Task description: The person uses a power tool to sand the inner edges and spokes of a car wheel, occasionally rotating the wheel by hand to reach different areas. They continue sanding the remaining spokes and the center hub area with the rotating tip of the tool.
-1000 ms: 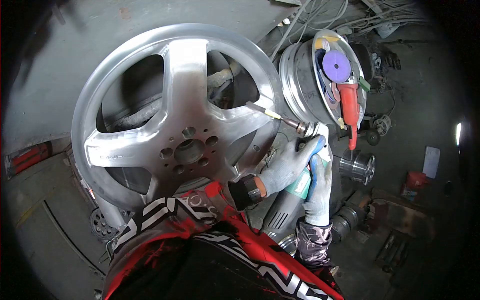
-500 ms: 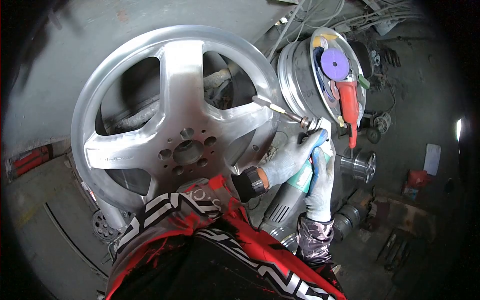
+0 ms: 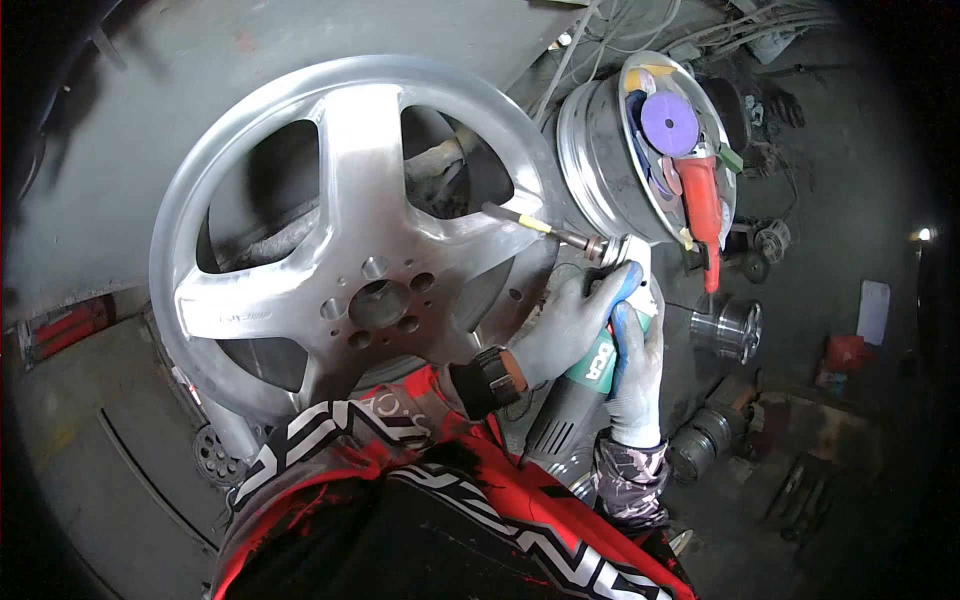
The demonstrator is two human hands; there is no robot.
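At the left, the bare-metal wheel (image 3: 360,240) faces up toward the person, its spokes spread out from the hub. Over its right-hand spoke, near the right edge of the rim, lies the dark tip (image 3: 500,213) of a power tool (image 3: 594,364); whether tip and metal touch, I cannot tell. The step in hand looks like working that spoke's surface. Next along, the left hand (image 3: 572,322) has its fingers clamped on the tool near its head, and the right hand (image 3: 637,378) has its fingers closed round the green body. The next move seems to call for a firm two-handed hold and a shallow tip angle along the spoke. Farthest right, a second wheel (image 3: 592,165) carries a purple disc (image 3: 670,124) and a red grinder (image 3: 703,195) by its right edge.
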